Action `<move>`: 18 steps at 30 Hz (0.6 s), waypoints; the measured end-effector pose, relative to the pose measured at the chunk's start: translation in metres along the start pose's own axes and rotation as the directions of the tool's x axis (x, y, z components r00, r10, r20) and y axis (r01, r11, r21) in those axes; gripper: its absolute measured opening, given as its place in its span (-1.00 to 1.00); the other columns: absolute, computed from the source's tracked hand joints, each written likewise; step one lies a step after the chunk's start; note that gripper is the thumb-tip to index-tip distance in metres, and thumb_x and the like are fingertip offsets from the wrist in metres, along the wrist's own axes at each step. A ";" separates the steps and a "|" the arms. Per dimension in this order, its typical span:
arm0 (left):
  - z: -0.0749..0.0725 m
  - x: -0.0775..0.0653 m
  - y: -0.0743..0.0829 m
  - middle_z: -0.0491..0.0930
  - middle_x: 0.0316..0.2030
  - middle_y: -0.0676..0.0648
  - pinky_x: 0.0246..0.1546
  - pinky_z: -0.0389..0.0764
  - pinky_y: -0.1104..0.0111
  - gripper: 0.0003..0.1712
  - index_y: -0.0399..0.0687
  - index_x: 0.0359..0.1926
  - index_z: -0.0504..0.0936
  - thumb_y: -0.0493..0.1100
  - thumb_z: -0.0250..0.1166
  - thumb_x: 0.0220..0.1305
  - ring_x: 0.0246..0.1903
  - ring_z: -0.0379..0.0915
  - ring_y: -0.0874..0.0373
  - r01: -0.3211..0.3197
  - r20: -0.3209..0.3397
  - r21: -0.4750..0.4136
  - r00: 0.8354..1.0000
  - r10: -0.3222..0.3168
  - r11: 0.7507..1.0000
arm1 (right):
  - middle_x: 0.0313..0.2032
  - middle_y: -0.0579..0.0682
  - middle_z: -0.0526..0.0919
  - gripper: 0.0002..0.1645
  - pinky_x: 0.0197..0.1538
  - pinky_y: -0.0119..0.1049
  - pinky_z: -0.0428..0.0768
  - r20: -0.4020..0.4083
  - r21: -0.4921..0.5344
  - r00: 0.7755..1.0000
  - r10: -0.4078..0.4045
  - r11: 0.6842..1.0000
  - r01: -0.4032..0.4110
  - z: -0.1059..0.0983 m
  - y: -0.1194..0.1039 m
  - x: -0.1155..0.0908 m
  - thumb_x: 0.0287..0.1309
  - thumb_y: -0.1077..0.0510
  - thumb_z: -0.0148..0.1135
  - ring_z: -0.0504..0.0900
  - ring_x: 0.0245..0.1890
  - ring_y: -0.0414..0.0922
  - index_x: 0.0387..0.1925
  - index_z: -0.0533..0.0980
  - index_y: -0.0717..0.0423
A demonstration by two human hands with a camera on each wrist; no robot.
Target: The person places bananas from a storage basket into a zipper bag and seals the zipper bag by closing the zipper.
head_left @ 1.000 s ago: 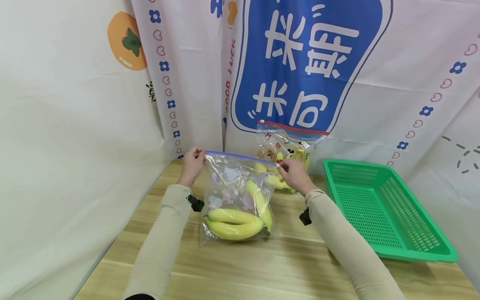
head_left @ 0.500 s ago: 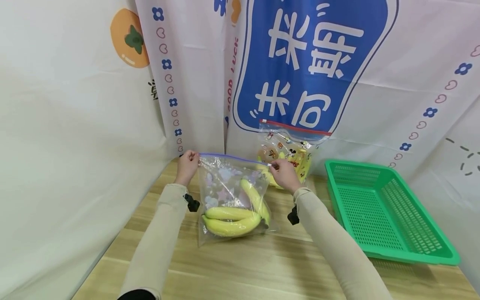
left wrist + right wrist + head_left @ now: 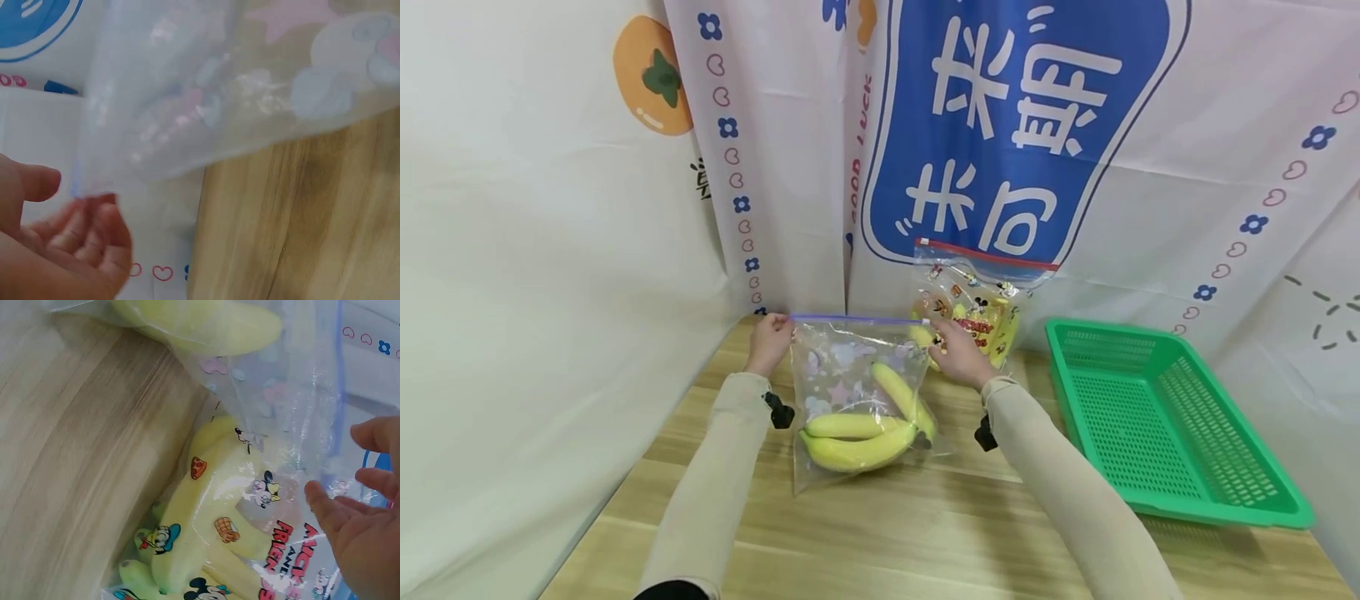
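Note:
A clear zip bag (image 3: 831, 367) with a purple seal and pale printed shapes stands on the table, with several yellow bananas (image 3: 857, 446) inside. Its purple top edge runs straight across, with a white slider (image 3: 926, 322) at the right end. My left hand (image 3: 770, 343) is at the top left corner; in the left wrist view the thumb (image 3: 42, 182) stands apart from the loosely bent fingers, which touch that corner. Beside the slider end is my right hand (image 3: 961, 352). Its thumb and fingers (image 3: 325, 503) are spread in the right wrist view, pinching nothing.
Behind the right hand, a second zip bag (image 3: 977, 287) with a red seal and cartoon prints holds more bananas against the printed cloth (image 3: 790, 167). A green plastic basket (image 3: 1150, 425) stands at the right of the wooden table (image 3: 865, 542).
Both hands have moved slightly left with the bag. The right fingers have spread away from the slider end they pinched. The purple seal has straightened. The thumb of the left hand now stands off the corner.

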State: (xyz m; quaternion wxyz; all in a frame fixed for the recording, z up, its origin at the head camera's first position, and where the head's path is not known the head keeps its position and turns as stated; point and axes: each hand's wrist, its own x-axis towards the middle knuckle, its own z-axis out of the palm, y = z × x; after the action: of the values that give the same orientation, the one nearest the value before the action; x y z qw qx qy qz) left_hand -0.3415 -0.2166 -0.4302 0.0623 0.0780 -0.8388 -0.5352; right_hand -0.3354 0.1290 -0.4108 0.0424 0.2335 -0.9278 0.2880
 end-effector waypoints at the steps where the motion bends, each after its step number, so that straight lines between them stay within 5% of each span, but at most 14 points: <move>1: 0.000 -0.001 0.002 0.39 0.16 -0.34 0.08 0.42 0.07 -0.48 -0.29 0.28 0.24 -0.07 -0.04 0.44 0.08 0.40 -0.19 0.012 0.019 0.022 1.000 -0.013 1.000 | 0.31 0.25 0.22 -0.35 0.27 0.05 0.25 -0.007 -0.025 1.000 -0.009 1.000 0.009 -0.001 0.000 -0.002 0.25 0.19 0.11 0.26 0.27 0.17 0.33 0.20 0.28; 5: 0.001 -0.009 0.010 0.18 0.29 -0.40 0.19 0.27 -0.04 -0.31 -0.26 0.40 0.02 -0.03 -0.02 0.41 0.23 0.18 -0.28 0.040 0.098 0.111 0.994 -0.051 0.993 | 0.31 0.27 0.21 -0.38 0.28 0.07 0.22 -0.015 -0.064 1.000 -0.008 0.998 0.007 -0.011 -0.001 -0.012 0.25 0.17 0.09 0.21 0.29 0.18 0.30 0.25 0.29; 10: 0.000 -0.021 0.020 0.01 0.36 -0.42 0.26 0.09 -0.11 -0.26 -0.31 0.42 -0.07 -0.04 -0.01 0.40 0.31 -0.03 -0.34 -0.034 0.139 0.219 0.990 0.004 0.975 | 0.29 0.34 0.18 -0.37 0.23 0.12 0.26 -0.007 -0.099 0.997 0.081 0.992 -0.082 -0.029 -0.006 -0.029 0.29 0.08 0.02 0.23 0.26 0.24 0.30 0.23 0.32; 18: 0.008 -0.056 0.046 -0.15 0.38 -0.46 0.24 -0.04 -0.22 -0.20 -0.28 0.43 -0.06 0.07 0.00 0.39 0.34 -0.22 -0.40 -0.186 0.213 0.415 0.972 0.104 0.891 | 0.31 0.37 0.14 -0.26 0.26 0.20 0.16 -0.023 -0.172 0.978 0.207 0.963 -0.208 -0.058 -0.019 -0.072 0.29 -0.06 0.05 0.09 0.31 0.31 0.32 0.19 0.33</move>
State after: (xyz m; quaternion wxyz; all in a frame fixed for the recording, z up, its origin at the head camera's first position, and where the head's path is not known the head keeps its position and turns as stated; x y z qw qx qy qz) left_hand -0.2914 -0.1798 -0.3930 0.0054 -0.0232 -0.9419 -0.3350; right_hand -0.2663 0.1769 -0.3683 0.0343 0.1298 -0.9686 0.2093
